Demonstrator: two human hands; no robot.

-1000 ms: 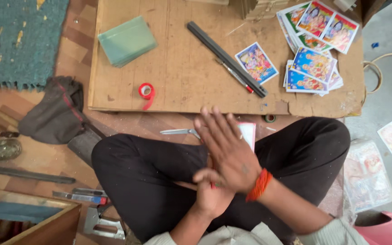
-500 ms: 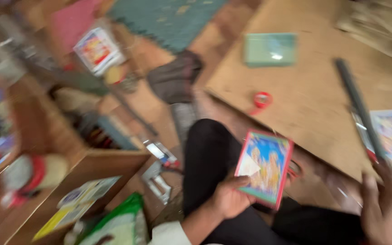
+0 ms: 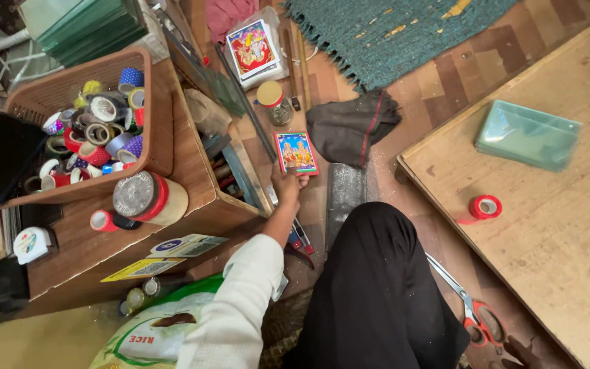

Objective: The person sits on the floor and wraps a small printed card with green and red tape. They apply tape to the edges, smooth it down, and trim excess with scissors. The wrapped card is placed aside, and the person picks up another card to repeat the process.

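Where it earlier sat near the lap, the left hand (image 3: 287,183) (fingers closed) now holds the picture card (image 3: 296,152) outstretched.

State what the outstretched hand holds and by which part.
The left hand holds a small colourful picture card by its bottom edge, near the lower left corner. The right hand is out of view.

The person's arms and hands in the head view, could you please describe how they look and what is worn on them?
Only the left arm shows: a loose white long sleeve covers it past the elbow, leaving forearm and left hand bare, with no glove, ring or watch visible. The right hand is out of view.
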